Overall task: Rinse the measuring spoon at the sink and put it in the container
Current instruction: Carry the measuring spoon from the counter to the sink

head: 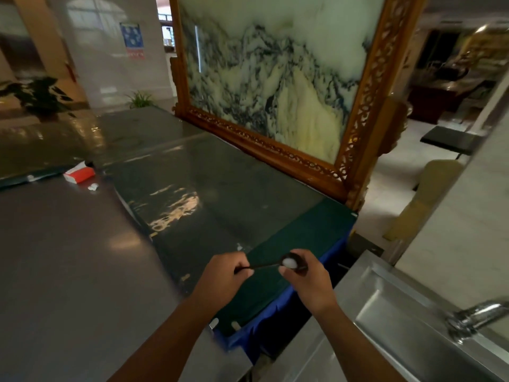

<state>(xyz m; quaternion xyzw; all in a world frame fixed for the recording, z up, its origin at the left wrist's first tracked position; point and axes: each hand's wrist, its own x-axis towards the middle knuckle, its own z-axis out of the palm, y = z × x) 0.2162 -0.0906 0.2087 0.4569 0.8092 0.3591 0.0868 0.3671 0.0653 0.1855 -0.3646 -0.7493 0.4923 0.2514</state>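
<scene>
A dark measuring spoon [265, 266] lies level between my two hands, above the corner of a glass-topped table. My left hand [224, 274] pinches the end of its thin handle. My right hand [304, 274] cups the bowl, with fingers wrapped round it. A white lump [289, 262] shows in the bowl. The steel sink [385, 307] lies at the lower right, with its chrome faucet [476, 317] at the right edge. No container is in view.
The glass-topped table [220, 199] with dark green cloth and blue skirt stands under my hands. A grey steel counter [68, 266] spreads to the left, with a red and white box [80, 173] on it. A carved wooden frame with a marble picture [275, 78] stands behind.
</scene>
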